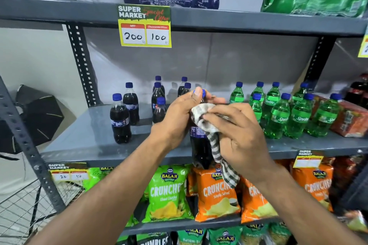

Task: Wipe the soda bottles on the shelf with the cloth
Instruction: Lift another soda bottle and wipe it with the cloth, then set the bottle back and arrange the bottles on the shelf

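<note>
Hands meet in front of the grey shelf (83, 141), both busy with one dark cola bottle (200, 151) held just off its front edge. Left hand (179, 117) has its grip wrapped tight around the bottle's neck and shoulder, thumb up beside the blue cap. Right hand (239, 137) has its grip closed on a striped cloth (213, 137) — pressing it against the bottle's side, the loose end hanging below. Behind on the shelf stand more cola bottles (120, 119) at left and green Sprite bottles (278, 115) at right; chip bags (169, 193) fill the shelf beneath.
</note>
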The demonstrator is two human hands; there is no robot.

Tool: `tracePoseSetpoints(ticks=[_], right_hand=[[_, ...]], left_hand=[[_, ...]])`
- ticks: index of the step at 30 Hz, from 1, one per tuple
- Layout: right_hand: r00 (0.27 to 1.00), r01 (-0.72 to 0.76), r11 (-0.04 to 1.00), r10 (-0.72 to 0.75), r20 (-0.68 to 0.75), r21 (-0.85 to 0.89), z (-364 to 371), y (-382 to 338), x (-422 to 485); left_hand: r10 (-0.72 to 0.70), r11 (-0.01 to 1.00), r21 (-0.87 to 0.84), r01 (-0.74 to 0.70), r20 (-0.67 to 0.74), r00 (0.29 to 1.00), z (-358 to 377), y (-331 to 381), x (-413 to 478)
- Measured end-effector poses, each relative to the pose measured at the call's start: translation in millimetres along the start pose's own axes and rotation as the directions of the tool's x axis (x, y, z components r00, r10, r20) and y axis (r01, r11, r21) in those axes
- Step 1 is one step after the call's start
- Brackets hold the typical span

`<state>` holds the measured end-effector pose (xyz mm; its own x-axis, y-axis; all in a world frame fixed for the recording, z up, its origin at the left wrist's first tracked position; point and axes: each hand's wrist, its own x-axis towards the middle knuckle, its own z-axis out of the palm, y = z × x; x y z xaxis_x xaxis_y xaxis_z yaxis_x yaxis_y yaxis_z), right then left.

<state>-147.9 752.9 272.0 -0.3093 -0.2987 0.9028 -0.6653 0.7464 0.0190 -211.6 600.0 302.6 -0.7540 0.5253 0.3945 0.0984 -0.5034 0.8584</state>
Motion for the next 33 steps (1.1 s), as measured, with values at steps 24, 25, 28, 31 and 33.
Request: tracePoseSetpoints(ticks=[24, 25, 28, 31, 33], right_hand=[[0.982, -0.161, 0.983, 0.15, 0.118, 0.093, -12.8, -6.4, -80.1], [0.975, -0.172, 0.981, 0.156, 0.16, 0.093, -12.8, -6.6, -86.1], [0.96, -0.219, 0.972, 0.2, 0.195, 0.083, -16.5, -2.9, -92.8], [0.955, -0.273, 0.96, 0.261, 0.144, 0.067, -23.6, 3.9, -92.3], [0.951, -0.298, 0.953, 0.291, 0.107, 0.052, -28.6, 7.4, -93.6]], left_hand=[[0.096, 0.99, 0.109, -0.094, -0.014, 0.995, 12.5, -6.9, 10.5], [0.099, 0.985, 0.139, -0.099, 0.002, 0.995, 10.2, -6.2, 13.1], [0.066, 0.965, 0.252, -0.066, 0.008, 0.998, 4.0, -5.3, 21.5], [0.011, 0.902, 0.431, 0.019, -0.068, 0.998, -2.6, -8.2, 32.1], [0.012, 0.841, 0.54, 0.04, -0.093, 0.996, -5.6, -10.2, 40.2]])
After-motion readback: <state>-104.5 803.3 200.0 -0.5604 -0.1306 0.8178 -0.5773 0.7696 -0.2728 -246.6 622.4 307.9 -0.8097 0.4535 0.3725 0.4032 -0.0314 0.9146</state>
